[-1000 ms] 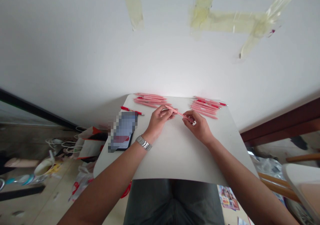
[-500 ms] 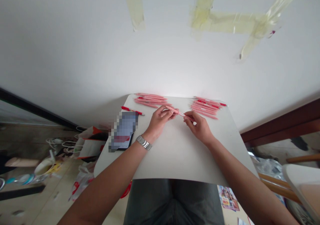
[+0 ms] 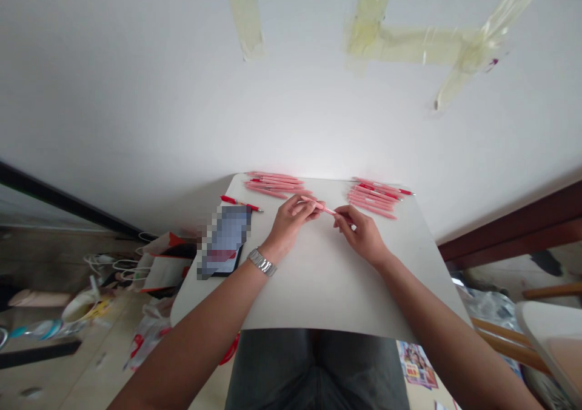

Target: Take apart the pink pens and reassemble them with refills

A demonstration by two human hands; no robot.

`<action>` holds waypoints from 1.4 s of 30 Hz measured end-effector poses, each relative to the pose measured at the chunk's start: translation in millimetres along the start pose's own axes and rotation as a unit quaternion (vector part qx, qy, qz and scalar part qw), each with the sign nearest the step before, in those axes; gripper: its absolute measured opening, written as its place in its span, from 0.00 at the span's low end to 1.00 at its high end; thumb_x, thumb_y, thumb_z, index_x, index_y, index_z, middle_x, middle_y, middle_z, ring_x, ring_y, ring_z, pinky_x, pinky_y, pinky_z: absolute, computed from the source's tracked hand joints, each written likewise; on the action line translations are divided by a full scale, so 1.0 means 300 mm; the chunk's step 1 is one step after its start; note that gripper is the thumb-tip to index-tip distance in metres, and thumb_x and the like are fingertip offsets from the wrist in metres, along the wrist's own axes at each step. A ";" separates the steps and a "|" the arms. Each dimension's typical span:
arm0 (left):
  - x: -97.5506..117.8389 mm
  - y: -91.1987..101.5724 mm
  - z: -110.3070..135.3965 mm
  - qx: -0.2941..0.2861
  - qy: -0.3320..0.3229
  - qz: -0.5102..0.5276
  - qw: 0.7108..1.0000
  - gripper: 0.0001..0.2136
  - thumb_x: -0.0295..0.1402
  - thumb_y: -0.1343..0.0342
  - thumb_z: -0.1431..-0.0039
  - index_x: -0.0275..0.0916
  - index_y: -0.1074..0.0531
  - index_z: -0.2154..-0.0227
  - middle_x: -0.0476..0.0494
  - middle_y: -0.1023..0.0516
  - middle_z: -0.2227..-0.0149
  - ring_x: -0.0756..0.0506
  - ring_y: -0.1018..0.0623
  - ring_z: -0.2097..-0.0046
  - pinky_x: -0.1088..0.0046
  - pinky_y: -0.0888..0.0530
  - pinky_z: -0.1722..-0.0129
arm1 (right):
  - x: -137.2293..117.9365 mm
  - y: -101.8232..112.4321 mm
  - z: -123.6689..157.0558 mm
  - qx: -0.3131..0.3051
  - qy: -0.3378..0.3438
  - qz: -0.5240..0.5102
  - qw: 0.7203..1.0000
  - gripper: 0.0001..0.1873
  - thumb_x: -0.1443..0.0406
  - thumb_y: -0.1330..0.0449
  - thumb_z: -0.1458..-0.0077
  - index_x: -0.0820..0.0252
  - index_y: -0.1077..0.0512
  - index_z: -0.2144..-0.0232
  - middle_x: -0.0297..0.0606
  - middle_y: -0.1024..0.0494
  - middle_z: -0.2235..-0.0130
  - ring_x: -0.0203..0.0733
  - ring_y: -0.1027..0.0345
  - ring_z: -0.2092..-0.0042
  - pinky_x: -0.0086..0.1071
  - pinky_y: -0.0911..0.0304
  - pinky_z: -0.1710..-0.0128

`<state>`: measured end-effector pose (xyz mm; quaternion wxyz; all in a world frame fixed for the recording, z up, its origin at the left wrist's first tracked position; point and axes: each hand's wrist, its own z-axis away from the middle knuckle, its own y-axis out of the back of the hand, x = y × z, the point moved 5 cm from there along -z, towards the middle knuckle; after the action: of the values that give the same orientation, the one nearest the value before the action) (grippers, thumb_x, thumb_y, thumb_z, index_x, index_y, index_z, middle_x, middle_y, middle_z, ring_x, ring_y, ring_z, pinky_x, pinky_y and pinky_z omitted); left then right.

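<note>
Both hands grip one pink pen (image 3: 322, 205) above the middle of a small white table (image 3: 318, 289). My left hand (image 3: 291, 219), with a metal watch on its wrist, pinches the pen's left end. My right hand (image 3: 361, 233) pinches its right end with closed fingers. A row of pink pens (image 3: 273, 183) lies at the table's far left, just beyond my left hand. Another pile of pink and red pens (image 3: 375, 193) lies at the far right, beyond my right hand.
A single red pen (image 3: 240, 202) lies near the table's left edge, above a dark phone (image 3: 225, 240). Bags and clutter (image 3: 150, 264) cover the floor on the left. A chair (image 3: 545, 337) stands at the right. A white wall with tape strips rises behind the table.
My right hand has slid a little left along the pen, and the white piece seen by its fingers one second ago no longer shows. My left hand has stayed put.
</note>
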<state>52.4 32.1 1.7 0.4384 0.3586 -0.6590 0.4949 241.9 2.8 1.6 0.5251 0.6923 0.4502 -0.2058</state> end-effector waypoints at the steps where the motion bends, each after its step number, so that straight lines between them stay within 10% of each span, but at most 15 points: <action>1: 0.001 0.000 0.001 -0.001 -0.002 -0.003 1.000 0.14 0.44 0.33 0.39 0.39 0.23 0.61 0.38 0.16 0.55 0.39 0.19 0.44 0.59 0.24 0.44 | 0.001 0.000 0.000 0.000 0.000 0.000 1.000 0.15 0.52 0.46 0.29 0.55 0.29 0.57 0.37 0.19 0.66 0.39 0.25 0.67 0.31 0.32 0.66; 26: -0.008 0.022 -0.008 0.033 0.006 -0.003 0.999 0.16 0.46 0.32 0.40 0.40 0.22 0.57 0.38 0.15 0.54 0.42 0.17 0.52 0.65 0.25 0.51 | 0.011 0.005 -0.003 0.015 0.009 0.045 0.999 0.19 0.53 0.38 0.35 0.53 0.29 0.46 0.39 0.19 0.60 0.41 0.28 0.67 0.35 0.30 0.65; 42: -0.009 0.020 -0.010 0.030 0.004 -0.008 1.000 0.15 0.46 0.32 0.40 0.40 0.21 0.59 0.38 0.17 0.50 0.41 0.18 0.48 0.64 0.24 0.48 | -0.001 0.011 -0.007 0.027 0.025 0.032 0.999 0.11 0.55 0.42 0.31 0.55 0.28 0.56 0.38 0.21 0.63 0.39 0.30 0.67 0.33 0.33 0.65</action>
<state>48.5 36.7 -2.5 0.4344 0.3749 -0.6393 0.5120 244.1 4.5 4.3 0.5012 0.7253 0.4349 -0.1832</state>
